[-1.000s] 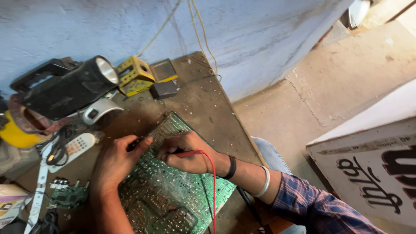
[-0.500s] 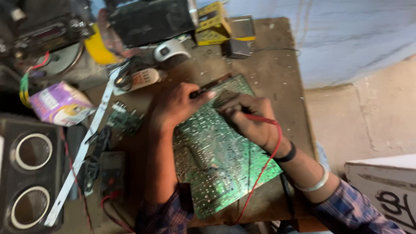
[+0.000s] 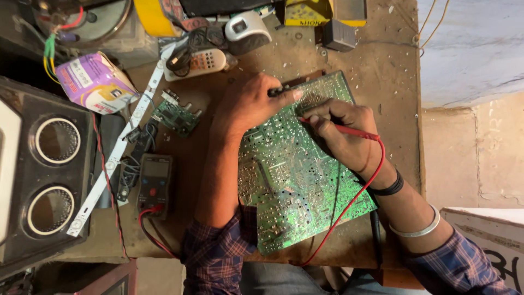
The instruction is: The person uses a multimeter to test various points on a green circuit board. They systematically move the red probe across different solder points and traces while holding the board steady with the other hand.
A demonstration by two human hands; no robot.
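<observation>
One large green circuit board point(image 3: 295, 180), solder side up, probed: left hand point(image 3: 245, 106) pinched on black probe point(image 3: 281, 92), right hand point(image 3: 338, 134) clasped round red probe point(image 3: 355, 131); two probes total

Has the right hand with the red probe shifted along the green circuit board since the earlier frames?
No. The right hand presses the red probe near the far edge of the circuit board, as before; only the camera swung.

I sit at a worn brown wooden table point(image 3: 382, 65), its top scuffed and dusty. Past its right edge a pale blue-white wall point(image 3: 469, 43) rises — thin wires point(image 3: 428, 24) trail down it. Below that lies a beige concrete floor point(image 3: 469, 153), cracked in places. Soft daylight falls evenly — no hard shadows across the wood.
</observation>
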